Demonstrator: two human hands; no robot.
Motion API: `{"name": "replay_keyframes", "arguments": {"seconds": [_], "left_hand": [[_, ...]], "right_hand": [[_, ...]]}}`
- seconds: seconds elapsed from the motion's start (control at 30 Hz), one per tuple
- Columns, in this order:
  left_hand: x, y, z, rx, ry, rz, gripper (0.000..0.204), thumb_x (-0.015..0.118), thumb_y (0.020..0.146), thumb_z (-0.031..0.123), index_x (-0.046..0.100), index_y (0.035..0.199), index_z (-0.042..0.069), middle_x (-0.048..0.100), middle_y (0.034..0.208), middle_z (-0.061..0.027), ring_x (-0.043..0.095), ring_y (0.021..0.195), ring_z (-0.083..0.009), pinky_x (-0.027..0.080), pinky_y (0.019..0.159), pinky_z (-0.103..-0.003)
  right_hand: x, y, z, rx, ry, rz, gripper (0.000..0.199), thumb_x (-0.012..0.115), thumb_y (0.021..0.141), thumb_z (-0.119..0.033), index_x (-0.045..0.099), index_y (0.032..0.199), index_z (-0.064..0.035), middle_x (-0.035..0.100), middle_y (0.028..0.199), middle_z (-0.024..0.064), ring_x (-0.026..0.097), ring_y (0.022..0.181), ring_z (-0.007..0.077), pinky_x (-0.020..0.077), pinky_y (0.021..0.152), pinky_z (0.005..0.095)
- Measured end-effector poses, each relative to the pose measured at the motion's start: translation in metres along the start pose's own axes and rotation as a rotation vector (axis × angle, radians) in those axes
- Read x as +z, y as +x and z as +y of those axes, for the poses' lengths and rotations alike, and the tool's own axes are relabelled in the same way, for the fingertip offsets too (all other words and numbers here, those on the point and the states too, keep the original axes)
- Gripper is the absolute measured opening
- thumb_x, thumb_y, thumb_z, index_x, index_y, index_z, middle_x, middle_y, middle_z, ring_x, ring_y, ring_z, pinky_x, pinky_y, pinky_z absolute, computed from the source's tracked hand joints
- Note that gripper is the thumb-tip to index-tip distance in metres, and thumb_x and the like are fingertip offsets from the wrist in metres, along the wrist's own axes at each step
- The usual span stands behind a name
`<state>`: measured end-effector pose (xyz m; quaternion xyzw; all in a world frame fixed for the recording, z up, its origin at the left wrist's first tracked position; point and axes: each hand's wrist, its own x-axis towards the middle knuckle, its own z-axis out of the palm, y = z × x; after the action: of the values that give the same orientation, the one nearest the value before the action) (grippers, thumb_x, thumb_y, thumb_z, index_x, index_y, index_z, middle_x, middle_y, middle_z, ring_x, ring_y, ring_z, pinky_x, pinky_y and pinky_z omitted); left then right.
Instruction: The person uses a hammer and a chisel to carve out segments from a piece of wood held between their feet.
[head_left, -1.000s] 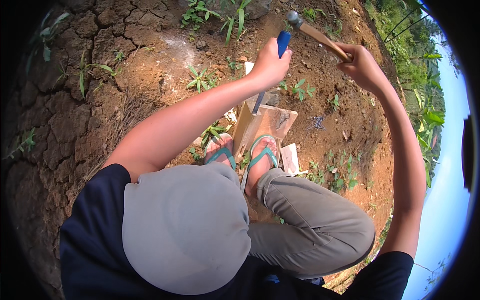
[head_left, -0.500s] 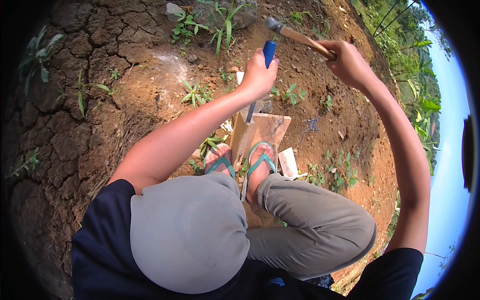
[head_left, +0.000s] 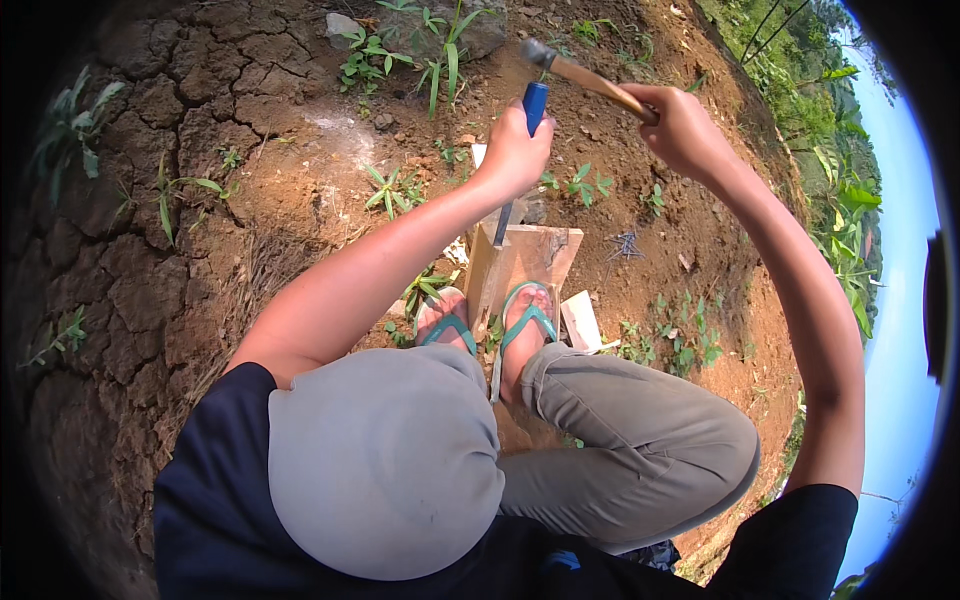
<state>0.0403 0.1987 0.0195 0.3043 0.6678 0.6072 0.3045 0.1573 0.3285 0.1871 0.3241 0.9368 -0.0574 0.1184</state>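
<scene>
My left hand (head_left: 515,155) is closed round the blue handle of a chisel (head_left: 535,100). The metal blade runs down below the hand, its lower end at the top edge of a wooden board (head_left: 488,270). This board stands on edge, meeting a second, wider wooden board (head_left: 540,255) on its right. In my right hand (head_left: 685,130) is a hammer (head_left: 590,80), gripped by its wooden handle. Its metal head hangs in the air just above and beside the chisel's butt, apart from it in the picture. My sandalled feet are close against the boards.
A pile of nails (head_left: 626,246) lies on the soil right of the boards. A loose pale wood offcut (head_left: 581,322) is beside my right foot. Small weeds (head_left: 583,186) grow around, a rock (head_left: 460,30) sits at the far side, and cracked earth (head_left: 130,240) spreads left.
The hammer and my right hand have shifted slightly left and down, toward the chisel. My left hand keeps the chisel at the same spot on the board.
</scene>
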Motion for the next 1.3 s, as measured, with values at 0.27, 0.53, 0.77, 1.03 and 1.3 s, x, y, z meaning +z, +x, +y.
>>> {"name": "replay_keyframes", "arguments": {"seconds": [0.27,0.53,0.77,1.03,1.3], "left_hand": [[0.001,-0.001,0.001,-0.016,0.002,-0.007,0.027,0.062,0.099,0.025,0.054,0.108,0.000,0.066,0.090,-0.0173,0.068,0.083,-0.0316,0.052,0.076,-0.045],[0.005,-0.005,0.000,0.003,0.028,-0.017,0.028,0.063,0.099,0.025,0.056,0.108,0.000,0.066,0.090,-0.0169,0.067,0.084,-0.0311,0.052,0.078,-0.045],[0.004,-0.004,-0.005,0.007,0.000,-0.032,0.027,0.064,0.098,0.025,0.056,0.107,0.000,0.066,0.090,-0.0175,0.068,0.084,-0.0319,0.052,0.078,-0.046],[-0.002,-0.002,-0.005,0.012,0.015,-0.034,0.027,0.064,0.098,0.025,0.056,0.107,0.000,0.065,0.088,-0.0147,0.068,0.082,-0.0288,0.052,0.076,-0.044],[0.005,-0.008,0.005,-0.014,-0.010,-0.027,0.027,0.064,0.097,0.024,0.058,0.105,0.000,0.065,0.084,-0.0135,0.067,0.080,-0.0272,0.052,0.074,-0.043]], "right_hand": [[0.031,-0.002,0.027,-0.057,-0.005,0.025,0.052,0.065,0.091,-0.001,0.065,0.141,-0.0168,0.075,0.093,0.0145,0.069,0.075,0.0185,0.0538,0.067,0.0398],[0.022,0.002,0.024,-0.123,-0.041,0.186,0.052,0.059,0.091,-0.001,0.064,0.141,-0.0172,0.073,0.083,0.0120,0.065,0.062,0.0178,0.0527,0.058,0.0370],[0.014,-0.006,0.019,0.014,0.061,-0.023,0.050,0.064,0.094,-0.003,0.063,0.143,-0.0158,0.067,0.075,0.0038,0.052,0.055,0.0083,0.0447,0.050,0.0281],[0.017,-0.021,0.002,-0.019,0.073,0.189,0.055,0.062,0.092,-0.001,0.064,0.141,-0.0253,0.074,0.090,0.0109,0.063,0.064,0.0151,0.0506,0.060,0.0361],[-0.003,-0.006,0.006,0.046,0.141,0.150,0.056,0.061,0.087,0.002,0.067,0.138,-0.0205,0.073,0.084,0.0163,0.069,0.070,0.0200,0.0550,0.068,0.0405]]}}
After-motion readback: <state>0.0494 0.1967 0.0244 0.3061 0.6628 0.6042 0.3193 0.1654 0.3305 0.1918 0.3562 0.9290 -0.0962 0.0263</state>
